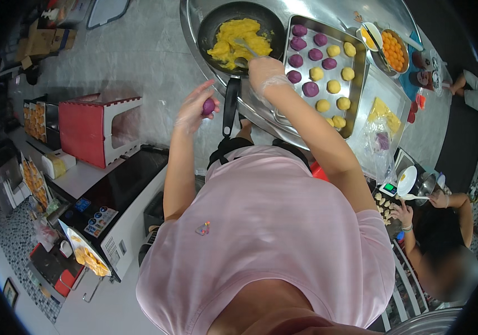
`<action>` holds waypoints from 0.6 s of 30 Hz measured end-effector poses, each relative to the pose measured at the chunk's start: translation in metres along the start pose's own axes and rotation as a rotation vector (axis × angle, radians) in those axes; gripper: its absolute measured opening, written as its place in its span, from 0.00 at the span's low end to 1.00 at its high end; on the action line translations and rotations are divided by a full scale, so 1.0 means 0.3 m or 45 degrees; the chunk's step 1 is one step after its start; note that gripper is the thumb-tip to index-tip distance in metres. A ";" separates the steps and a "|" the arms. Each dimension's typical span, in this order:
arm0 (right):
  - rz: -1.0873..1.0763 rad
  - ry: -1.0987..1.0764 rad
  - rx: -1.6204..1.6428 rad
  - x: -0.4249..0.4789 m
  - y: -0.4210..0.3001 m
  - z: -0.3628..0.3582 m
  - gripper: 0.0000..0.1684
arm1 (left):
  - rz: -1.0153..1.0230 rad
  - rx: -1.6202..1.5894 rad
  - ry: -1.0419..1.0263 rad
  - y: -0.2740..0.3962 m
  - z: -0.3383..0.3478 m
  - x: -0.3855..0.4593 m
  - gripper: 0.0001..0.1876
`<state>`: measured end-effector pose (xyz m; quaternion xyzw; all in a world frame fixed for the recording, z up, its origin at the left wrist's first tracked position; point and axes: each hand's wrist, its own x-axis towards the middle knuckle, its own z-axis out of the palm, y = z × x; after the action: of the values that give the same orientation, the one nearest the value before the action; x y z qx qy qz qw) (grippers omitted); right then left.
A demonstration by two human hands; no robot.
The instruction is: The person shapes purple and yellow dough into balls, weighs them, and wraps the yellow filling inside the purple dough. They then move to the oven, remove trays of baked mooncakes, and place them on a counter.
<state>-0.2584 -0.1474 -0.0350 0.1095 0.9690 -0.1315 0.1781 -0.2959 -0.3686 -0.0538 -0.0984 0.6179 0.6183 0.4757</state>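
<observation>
My left hand [195, 109], in a clear plastic glove, holds a purple ball [208, 106] of dough or paste beside the pan handle. My right hand [266, 72], also gloved, grips a metal spoon [241, 63] at the near edge of a black frying pan [275, 35]. Soft yellow mash [239, 31] lies in that pan, with a grey utensil shaft across it; whether this belongs to the same spoon I cannot tell. Right of the pan, a metal baking tray [355, 90] carries purple balls [315, 54] and yellow balls [333, 86] in loose rows.
A bowl of orange balls [393, 50] and a small white bowl [374, 31] stand at the far right. Another tray [389, 83] holds plastic bags [379, 142]. At lower right a co-worker's hand [402, 212] is near dough pieces. A red-and-white folding stool [81, 132] stands left.
</observation>
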 end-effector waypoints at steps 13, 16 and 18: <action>0.050 -0.114 0.596 0.166 0.088 0.116 0.17 | -0.081 -0.069 -0.166 -0.005 -0.030 0.104 0.29; 0.036 -0.135 0.946 0.177 0.120 0.141 0.18 | -0.055 -0.065 -0.168 -0.004 -0.031 0.098 0.27; 0.262 -0.212 1.369 0.122 0.127 0.100 0.19 | -0.015 -0.025 -0.157 0.004 -0.027 0.074 0.26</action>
<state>-0.2723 -0.1142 -0.0841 0.2685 0.7324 -0.5977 0.1849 -0.3122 -0.3649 -0.0704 -0.0683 0.5807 0.6265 0.5153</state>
